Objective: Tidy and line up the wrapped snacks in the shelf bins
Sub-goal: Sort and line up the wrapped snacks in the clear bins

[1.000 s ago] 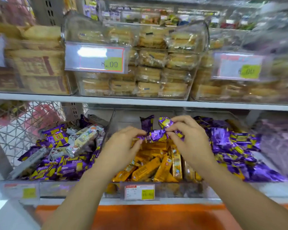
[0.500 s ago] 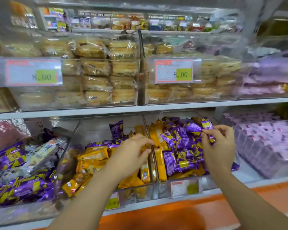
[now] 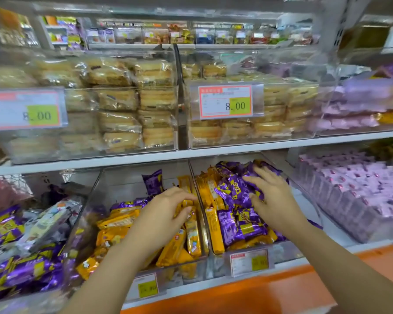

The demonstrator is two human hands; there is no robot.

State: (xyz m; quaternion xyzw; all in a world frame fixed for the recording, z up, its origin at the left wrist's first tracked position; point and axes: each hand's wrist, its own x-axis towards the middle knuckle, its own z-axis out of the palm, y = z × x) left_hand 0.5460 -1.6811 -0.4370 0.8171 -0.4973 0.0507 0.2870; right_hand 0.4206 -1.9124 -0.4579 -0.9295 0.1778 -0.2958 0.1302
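Hands: two, both bare, each reaching into one of two neighbouring clear bins on the lower shelf (image 3: 340,232).
Left hand (image 3: 166,214): over the middle bin (image 3: 123,179), fingers bent down onto the yellow packs (image 3: 118,219) close to the divider; whether they pinch one cannot be told.
Right hand (image 3: 276,200): over the right bin (image 3: 287,252), released, fingers spread and lying on the purple packs (image 3: 238,191).
Bins on the lower shelf: four in view, side by side.
Middle bin contents: mostly yellow packs, long and narrow, lying at mixed angles; a few purple ones at the back left, and one upright purple pack (image 3: 153,181) near the rear wall.
Right bin contents: purple packs in glossy foil with yellow print, piled loosely; an edge-on yellow row (image 3: 214,232) along its left wall, more yellow underneath.
Left bin (image 3: 87,211): purple wrappers jumbled with pale white packs (image 3: 48,220).
Far-right bin: pink packs (image 3: 354,196) in tidy rows.
Price tags: two lower tags (image 3: 251,261) on the bin fronts, print blurred; two upper tags (image 3: 230,102) reading 8.00.
Upper shelf (image 3: 236,148): clear bins of stacked cake packs (image 3: 120,100) in see-through wrap.
In the way: the clear divider between the middle and right bins stands between the two hands; the upper shelf overhangs the bins' rear.
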